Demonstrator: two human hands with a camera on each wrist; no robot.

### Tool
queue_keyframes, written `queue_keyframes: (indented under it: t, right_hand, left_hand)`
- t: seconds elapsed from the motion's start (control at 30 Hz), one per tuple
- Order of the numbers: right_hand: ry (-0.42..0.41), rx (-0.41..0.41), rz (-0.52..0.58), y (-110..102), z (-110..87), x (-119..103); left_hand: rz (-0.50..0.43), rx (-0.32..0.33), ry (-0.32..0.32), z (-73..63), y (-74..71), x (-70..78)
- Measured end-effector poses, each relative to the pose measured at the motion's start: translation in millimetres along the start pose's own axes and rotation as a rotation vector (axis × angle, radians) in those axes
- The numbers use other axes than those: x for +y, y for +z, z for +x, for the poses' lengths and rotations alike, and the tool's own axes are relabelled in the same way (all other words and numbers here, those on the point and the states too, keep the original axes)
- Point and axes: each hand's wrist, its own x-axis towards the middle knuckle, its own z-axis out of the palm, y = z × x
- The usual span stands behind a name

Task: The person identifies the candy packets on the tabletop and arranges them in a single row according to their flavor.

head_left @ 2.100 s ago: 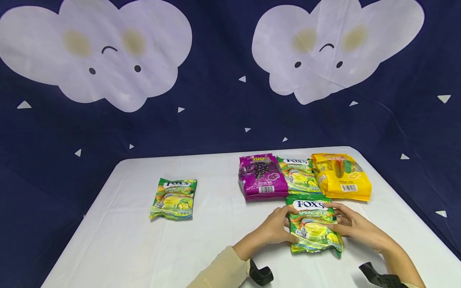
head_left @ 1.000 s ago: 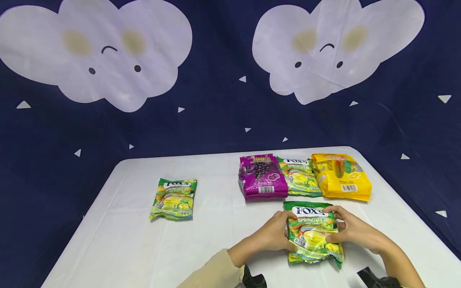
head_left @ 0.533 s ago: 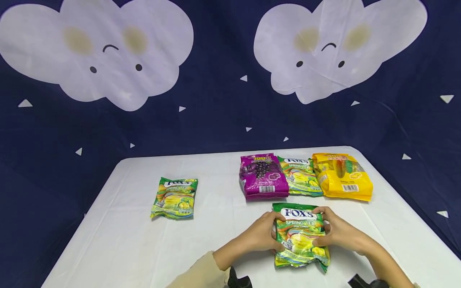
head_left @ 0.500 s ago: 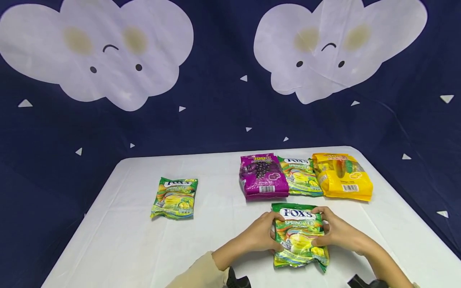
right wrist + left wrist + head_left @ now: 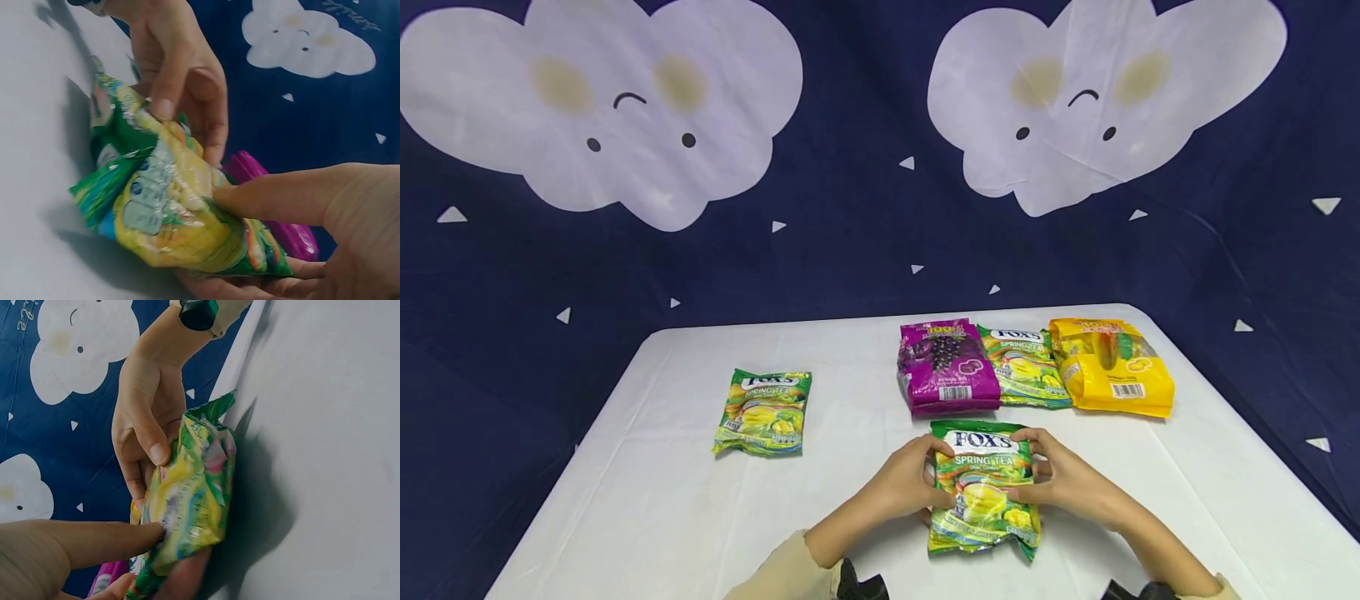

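Observation:
Both hands grip a green and yellow Fox's Spring Tea candy bag [image 5: 983, 487], one at each side. My left hand [image 5: 908, 483] has its thumb on the bag's front, with fingers curled behind the left edge. On the opposite edge my right hand [image 5: 1067, 479] holds it the same way, thumb on the front. In the left wrist view the candy bag [image 5: 194, 487] is tilted above the white cloth, casting a shadow beside it. The right wrist view shows the candy bag's crimped end [image 5: 106, 187] and fingers beneath it.
Behind the hands stand a purple grape candy bag [image 5: 947, 371], another Fox's bag [image 5: 1026, 371] and a yellow mango candy bag [image 5: 1112, 371] in a row. One more Fox's bag [image 5: 763, 415] lies at the left on the white table [image 5: 662, 500]. A dark blue cloud-print cloth [image 5: 850, 275] hangs behind.
Both hands have drawn the held candy bag back from the row toward the person, then carried it leftward. The other bags have stayed where they were.

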Motion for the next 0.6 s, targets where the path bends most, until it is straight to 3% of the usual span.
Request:
queue_keyframes:
  t: [0.1, 0.23, 0.6]
  right_hand:
    - [-0.019, 0.002, 0.014, 8, 5.0, -1]
    - [-0.049, 0.019, 0.025, 17, 11.0, -3]
    - [-0.137, 0.011, 0.131, 41, 24.5, -14]
  left_hand:
    - [0.002, 0.023, -0.02, -4.0, -6.5, -4.0]
    - [-0.078, 0.023, -0.049, -9.2, -14.1, -7.5]
    - [-0.132, 0.031, -0.064, -23.7, -39.6, -15.8]
